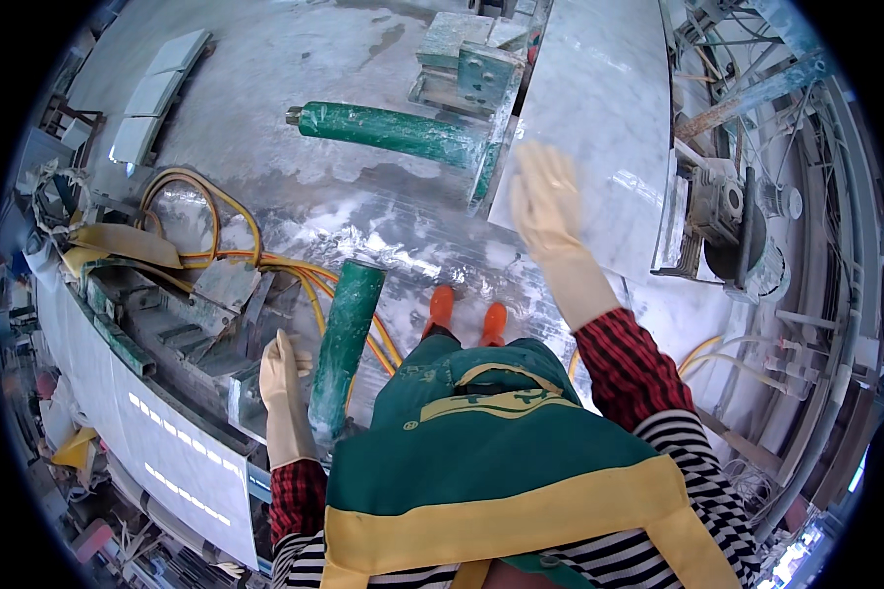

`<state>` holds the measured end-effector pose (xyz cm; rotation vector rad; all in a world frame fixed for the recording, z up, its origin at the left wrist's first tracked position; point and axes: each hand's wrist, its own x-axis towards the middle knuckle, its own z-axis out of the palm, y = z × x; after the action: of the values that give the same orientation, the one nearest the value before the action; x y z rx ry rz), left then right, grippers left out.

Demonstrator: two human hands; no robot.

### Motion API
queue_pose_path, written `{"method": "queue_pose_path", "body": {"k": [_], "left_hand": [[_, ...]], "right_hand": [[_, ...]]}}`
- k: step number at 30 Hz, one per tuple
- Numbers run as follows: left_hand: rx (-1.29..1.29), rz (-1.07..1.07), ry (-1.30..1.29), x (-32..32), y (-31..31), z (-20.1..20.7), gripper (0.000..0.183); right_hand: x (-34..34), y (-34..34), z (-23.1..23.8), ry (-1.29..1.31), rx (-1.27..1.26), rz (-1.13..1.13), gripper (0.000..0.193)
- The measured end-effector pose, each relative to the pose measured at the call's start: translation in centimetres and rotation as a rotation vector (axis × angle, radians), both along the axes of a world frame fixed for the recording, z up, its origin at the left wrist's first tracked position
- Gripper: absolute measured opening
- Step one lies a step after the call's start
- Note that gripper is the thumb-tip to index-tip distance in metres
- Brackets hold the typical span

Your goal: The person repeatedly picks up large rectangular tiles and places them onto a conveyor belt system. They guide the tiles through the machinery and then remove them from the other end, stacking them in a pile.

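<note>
My right hand (546,201), in a cream rubber glove, lies over the near left edge of a pale, glossy stone slab (599,108). Its fingers are stretched out and slightly smeared by motion; whether the palm touches the slab I cannot tell. My left hand (283,378), gloved the same way, is low on the left with nothing visible in it. Its fingers are apart and loosely bent. Just right of it stands a green roller (348,339), with a small gap between. Another green roller (393,134) reaches leftward from beside the slab.
Yellow hoses (255,257) loop over the wet floor at left. A second slab (157,432) lies left of my left hand, beside a metal frame (172,324). A motor unit (717,206) sits at the big slab's right edge. White panels (157,93) lie far left.
</note>
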<state>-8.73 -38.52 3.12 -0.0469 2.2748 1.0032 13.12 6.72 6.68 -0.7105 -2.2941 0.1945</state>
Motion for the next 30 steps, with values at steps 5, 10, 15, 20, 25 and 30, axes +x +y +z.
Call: {"method": "queue_pose_path", "body": {"k": [5,10,15,20,25,30], "left_hand": [[0.036,0.121,-0.001,1.8,-1.8,1.1,0.061],[0.08,0.167,-0.013,2.3,-2.4,0.6,0.058],[0.05,0.133,-0.001,1.9,-2.2,0.2,0.059],[0.043,0.094,0.008,1.6,-2.7,0.4,0.06],[-0.024,0.141,0.037,0.8,-5.8,1.3,0.063],[-0.115,0.233,0.13,1.4,-9.1,3.7,0.063]], "right_hand": [[-4.6,-0.7,-0.9,0.047,0.122,0.137,0.023],[-3.2,0.4,-1.4,-0.023,0.033,0.151,0.027],[1.3,2.1,-1.8,-0.011,0.07,0.06,0.022],[6.3,2.8,-0.6,0.005,0.07,-0.025,0.016],[9.3,3.7,-0.5,-0.035,0.038,-0.083,0.016],[11.8,5.2,-1.3,0.048,0.191,-0.069,0.017]]}}
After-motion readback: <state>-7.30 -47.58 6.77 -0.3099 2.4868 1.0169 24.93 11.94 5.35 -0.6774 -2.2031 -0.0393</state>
